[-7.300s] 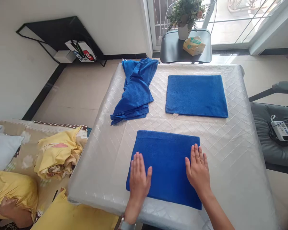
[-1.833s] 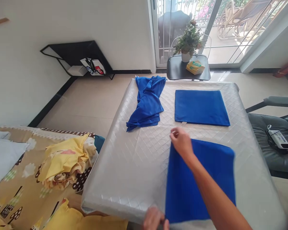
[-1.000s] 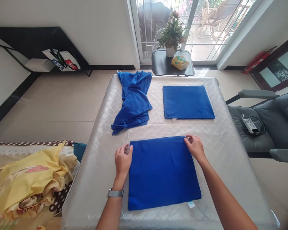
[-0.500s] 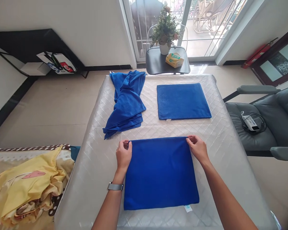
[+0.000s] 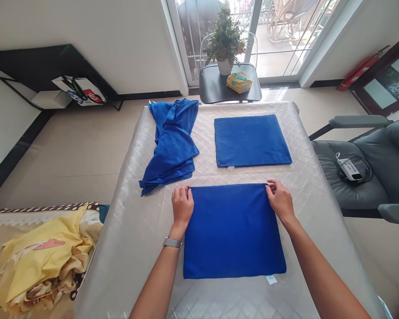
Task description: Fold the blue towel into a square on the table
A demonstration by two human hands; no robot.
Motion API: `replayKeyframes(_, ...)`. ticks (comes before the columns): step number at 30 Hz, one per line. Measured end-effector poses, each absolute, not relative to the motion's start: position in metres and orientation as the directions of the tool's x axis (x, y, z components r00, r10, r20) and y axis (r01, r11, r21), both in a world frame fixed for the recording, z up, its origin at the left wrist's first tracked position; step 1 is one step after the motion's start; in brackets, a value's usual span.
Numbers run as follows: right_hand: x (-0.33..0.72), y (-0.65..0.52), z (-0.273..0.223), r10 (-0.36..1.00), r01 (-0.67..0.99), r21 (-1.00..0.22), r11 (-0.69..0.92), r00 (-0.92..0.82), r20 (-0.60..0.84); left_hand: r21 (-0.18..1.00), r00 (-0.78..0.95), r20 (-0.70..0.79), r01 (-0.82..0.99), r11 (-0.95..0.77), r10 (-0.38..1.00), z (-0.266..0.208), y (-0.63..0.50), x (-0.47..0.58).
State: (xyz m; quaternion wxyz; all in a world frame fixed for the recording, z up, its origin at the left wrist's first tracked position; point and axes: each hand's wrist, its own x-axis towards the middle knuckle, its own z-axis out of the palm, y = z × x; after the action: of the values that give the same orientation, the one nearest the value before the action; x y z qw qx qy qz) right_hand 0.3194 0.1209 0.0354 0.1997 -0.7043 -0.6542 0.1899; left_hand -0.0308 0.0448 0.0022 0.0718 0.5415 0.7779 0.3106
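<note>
A folded blue towel (image 5: 234,232) lies flat in front of me, with a small white label at its near right edge. My left hand (image 5: 182,206) pinches its far left corner, and a grey band circles that wrist. At the far right corner my right hand (image 5: 279,199) has the towel's edge between thumb and fingers. Beyond it, a second blue towel (image 5: 252,140) lies folded in a neat rectangle. A crumpled heap of blue towels (image 5: 173,144) rests to the left of that one.
All the towels lie on a quilted mattress (image 5: 146,230) wrapped in clear plastic. Past its far edge stands a dark chair (image 5: 216,88) with a potted plant (image 5: 226,44) and a tissue pack (image 5: 239,83). A grey armchair (image 5: 369,181) is at the right, yellow bedding (image 5: 43,252) at the left.
Both hands have shifted the near towel a little away from me and to the right, still holding its far corners. The other towels stay in place.
</note>
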Motion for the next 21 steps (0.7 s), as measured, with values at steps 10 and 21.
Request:
replayKeyframes(10,0.162,0.048,0.038,0.897,0.771,-0.479,0.419,-0.434,0.086,0.336,-0.034,0.169,0.941,-0.025,0.985,0.011,0.025,0.005)
replayKeyframes(21,0.199,0.055,0.007,0.892,0.846,-0.285,0.450,-0.441,0.099,0.224,-0.030,0.092,0.975,0.009,0.995,0.005,0.028,0.002)
